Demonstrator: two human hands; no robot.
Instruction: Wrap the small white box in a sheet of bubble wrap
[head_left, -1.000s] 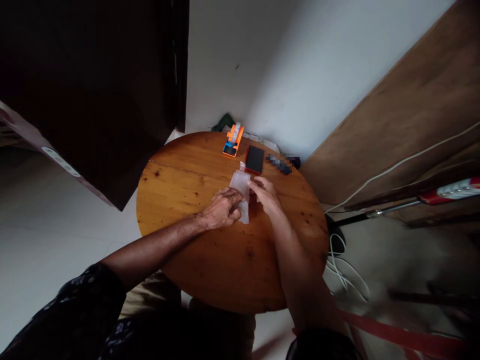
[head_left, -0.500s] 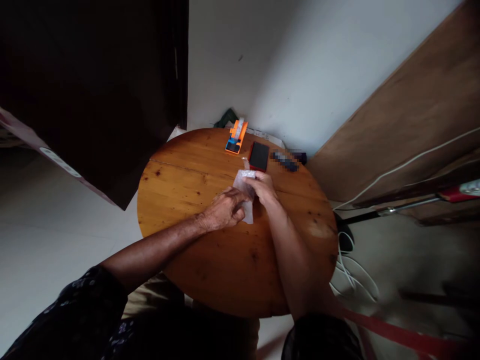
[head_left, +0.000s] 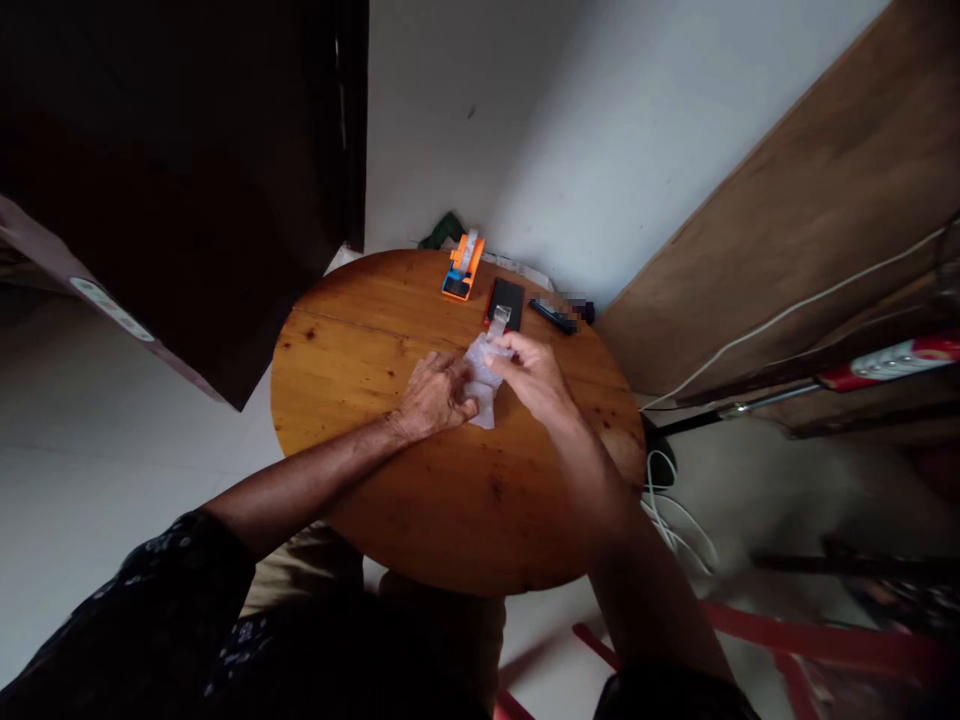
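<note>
A small piece of whitish bubble wrap [head_left: 482,381] lies folded on the round wooden table [head_left: 480,500]. At its left edge is my left hand [head_left: 437,394], fingers bent and closed on the wrap. My right hand [head_left: 534,372] reaches in from the right, with thumb and forefinger pinched at the wrap's upper part. A short strip of clear tape [head_left: 498,320] sticks up from the wrap's far end, beside the right fingertips. Whether anything is inside the wrap I cannot tell.
Toward the back stand an orange tape dispenser [head_left: 465,265] with a blue front, a dark flat case with red edges [head_left: 506,295] and a dark, partly blurred object [head_left: 553,313]. A wall rises behind the table. White cable [head_left: 675,510] lies on the floor at right.
My right hand has turned and drawn slightly right, and the tape strip shows more clearly. My left hand has slid to the wrap's left edge. The view has shifted a little.
</note>
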